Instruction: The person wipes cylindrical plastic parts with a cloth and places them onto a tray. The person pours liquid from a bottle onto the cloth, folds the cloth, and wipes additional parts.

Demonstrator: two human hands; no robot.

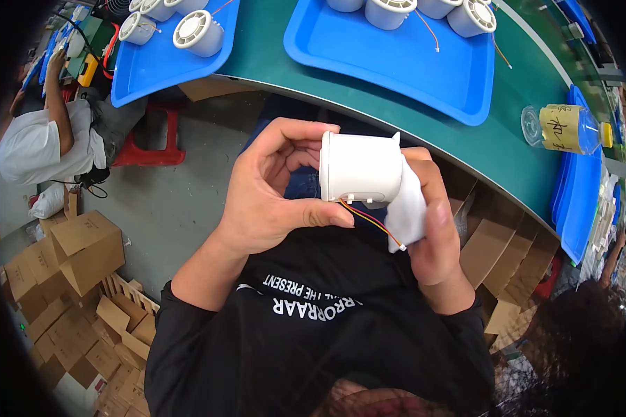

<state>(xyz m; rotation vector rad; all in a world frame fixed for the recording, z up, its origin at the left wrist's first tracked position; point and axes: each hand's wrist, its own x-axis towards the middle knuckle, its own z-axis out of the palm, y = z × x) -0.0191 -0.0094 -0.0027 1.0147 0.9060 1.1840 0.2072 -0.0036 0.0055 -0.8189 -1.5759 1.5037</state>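
Note:
In front of my chest, my left hand grips a white cylindrical housing by its rimmed end, thumb below and fingers above. Red, yellow and black wires hang from the housing's lower side, ending in a small white connector. My right hand is closed round a white cloth, which lies against the other end of the housing. Part of the cloth sticks up above the housing's top edge. The end face under the cloth is hidden.
Two blue trays with several white vented units stand on the green table. A labelled bottle lies at the right, near more trays. Cardboard boxes stand at lower left. Another person sits at far left.

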